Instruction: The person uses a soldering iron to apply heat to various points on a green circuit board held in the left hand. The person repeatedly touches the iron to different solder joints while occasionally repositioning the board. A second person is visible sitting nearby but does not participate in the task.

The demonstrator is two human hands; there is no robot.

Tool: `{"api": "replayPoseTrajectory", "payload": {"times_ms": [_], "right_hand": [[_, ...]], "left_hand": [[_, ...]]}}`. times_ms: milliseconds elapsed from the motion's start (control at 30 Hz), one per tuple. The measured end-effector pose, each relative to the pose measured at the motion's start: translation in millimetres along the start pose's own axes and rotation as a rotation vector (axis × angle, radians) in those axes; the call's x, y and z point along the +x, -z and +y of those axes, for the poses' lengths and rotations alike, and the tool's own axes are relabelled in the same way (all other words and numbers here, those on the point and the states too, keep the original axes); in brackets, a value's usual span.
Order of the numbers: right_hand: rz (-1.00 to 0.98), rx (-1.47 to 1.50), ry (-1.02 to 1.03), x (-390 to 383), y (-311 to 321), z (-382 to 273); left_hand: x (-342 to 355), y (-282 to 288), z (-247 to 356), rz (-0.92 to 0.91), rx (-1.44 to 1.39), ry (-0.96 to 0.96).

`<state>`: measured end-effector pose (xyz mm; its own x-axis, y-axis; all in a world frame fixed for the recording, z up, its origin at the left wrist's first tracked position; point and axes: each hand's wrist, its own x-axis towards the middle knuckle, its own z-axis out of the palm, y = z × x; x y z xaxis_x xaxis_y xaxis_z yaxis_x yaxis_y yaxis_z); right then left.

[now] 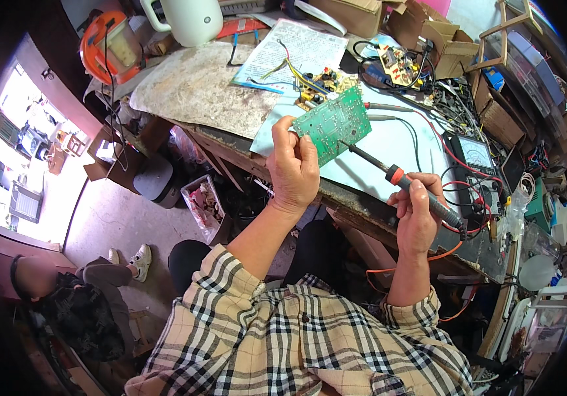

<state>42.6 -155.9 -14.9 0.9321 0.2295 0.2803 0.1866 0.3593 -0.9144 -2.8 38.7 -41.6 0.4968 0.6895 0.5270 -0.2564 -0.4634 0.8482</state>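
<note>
My left hand (pixel 297 165) pinches a green circuit board (pixel 337 124) by its near left corner, holding it tilted above the workbench. Small solder points and parts dot the face of the board turned up. In my right hand (pixel 419 208) is a soldering iron (pixel 399 178) with a black and red handle, its fingers closed round the grip. The iron's tip points at the board's lower right part; whether it touches, I cannot tell. From the handle's end an orange cord (pixel 415 263) runs down past my wrist.
White paper (pixel 402 155) covers the bench below. Beyond the board lies another circuit board (pixel 326 84) with wires. A meter (pixel 475 153) with red and black leads stands at the right. Far left are a white jug (pixel 194 23) and an orange container (pixel 112 46). A person (pixel 75 310) sits lower left.
</note>
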Motion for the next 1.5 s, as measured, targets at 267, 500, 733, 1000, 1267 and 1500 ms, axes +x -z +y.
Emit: {"api": "replayPoseTrajectory", "payload": {"times_ms": [267, 500, 733, 1000, 1267, 1500], "right_hand": [[-0.010, 0.003, -0.001, 0.3, 0.8, 0.6], [-0.024, 0.002, -0.004, 0.2, 2.3, 0.4], [-0.034, 0.009, -0.011, 0.0, 1.8, -0.2], [-0.045, -0.009, -0.011, -0.6, 2.0, -0.9], [-0.071, -0.027, 0.013, -1.8, 3.6, 0.6], [-0.078, -0.018, 0.015, -2.4, 3.3, 0.5]], "left_hand": [[0.0, 0.3, 0.2, 0.005, 0.027, -0.013], [0.3, 0.1, -0.4, 0.002, 0.033, -0.018], [0.5, 0.5, 1.2, 0.000, 0.045, -0.012], [0.5, -2.1, -0.8, 0.018, -0.002, -0.003], [1.0, 0.8, 1.0, 0.002, 0.051, -0.010], [1.1, 0.0, 0.0, 0.008, 0.049, -0.018]]}}
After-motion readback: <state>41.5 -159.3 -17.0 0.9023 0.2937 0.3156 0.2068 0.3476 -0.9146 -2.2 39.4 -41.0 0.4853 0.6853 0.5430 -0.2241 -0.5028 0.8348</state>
